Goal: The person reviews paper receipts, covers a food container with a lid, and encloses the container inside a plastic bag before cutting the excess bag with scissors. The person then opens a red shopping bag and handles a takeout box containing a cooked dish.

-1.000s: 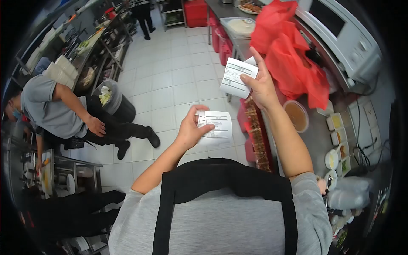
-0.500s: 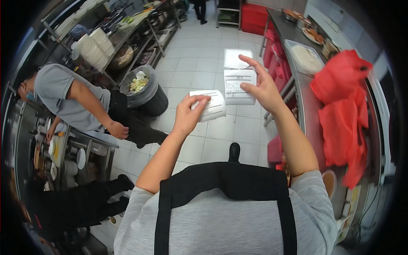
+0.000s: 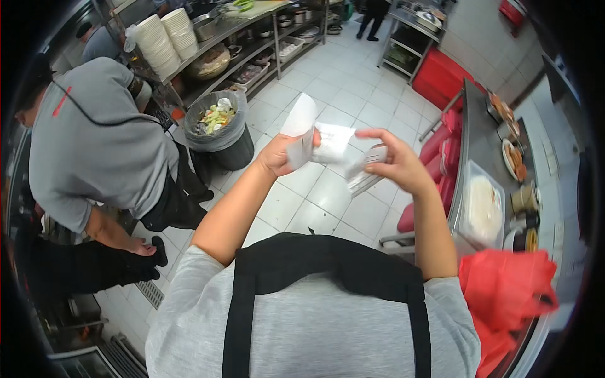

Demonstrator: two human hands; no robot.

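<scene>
Printed paper receipts (image 3: 301, 120) are pinched in my left hand (image 3: 277, 155), curling upward above its fingers. A further white slip (image 3: 334, 142) spans the space between my two hands; which hand grips it I cannot tell. Between thumb and fingers, my right hand (image 3: 402, 165) has a printed receipt (image 3: 365, 167) that hangs tilted down and is smeared by motion. Both hands are held at chest height over the tiled floor, and the print is too blurred to read.
A lined bin (image 3: 217, 135) of food scraps stands ahead on the left, near a person in a grey shirt (image 3: 101, 145). Shelving (image 3: 233, 38) with stacked white containers (image 3: 156, 47) is behind. On the right runs a metal counter (image 3: 466, 126) with a plastic tub (image 3: 484, 208) and red bags (image 3: 507, 290).
My hands have come closer together and the receipts are now bent and tilted. The view has turned left; the person in grey has shifted, now with their back more toward me.
</scene>
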